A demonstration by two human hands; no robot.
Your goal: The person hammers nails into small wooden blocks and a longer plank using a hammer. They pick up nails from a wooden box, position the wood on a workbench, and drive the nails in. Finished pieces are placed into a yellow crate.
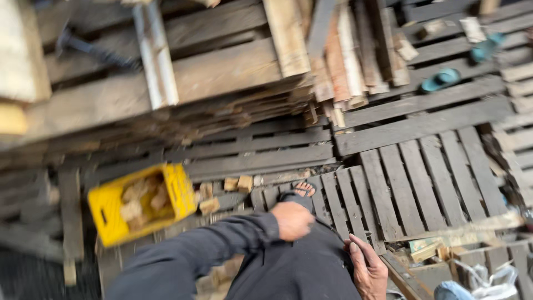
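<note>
Left hand: my left hand (292, 220) is curled shut into a loose fist with nothing in it, resting on my raised knee (302, 244), the dark sleeve running back toward me.
Right hand: my right hand (367, 269) lies against my thigh on the near right, fingers loosely together and bent; I see nothing in its grasp, though motion blur hides the fingertips.
Yellow crate: the yellow crate (140, 203) sits to the left of my knee, tilted on the dark slats, with pale wood offcuts (140, 203) heaped inside.
Loose blocks: a few small wood blocks (237, 183) lie between the crate and my foot (302, 190), just beyond my left hand.
Ground: I am stepping on dark pallets (422, 178) laid flat; a higher stack of lighter planks (222, 72) rises on the far left.
Far right: two teal sandals (441, 79) lie on the slats, well apart from me.
Step in hand, as I judge it: I am mid-stride, both hands free, nothing picked up yet.
Next move calls for, as I judge it: sound footing on the gapped slats first, then a reach down and left, opening my left hand over the loose blocks beside the crate.
</note>
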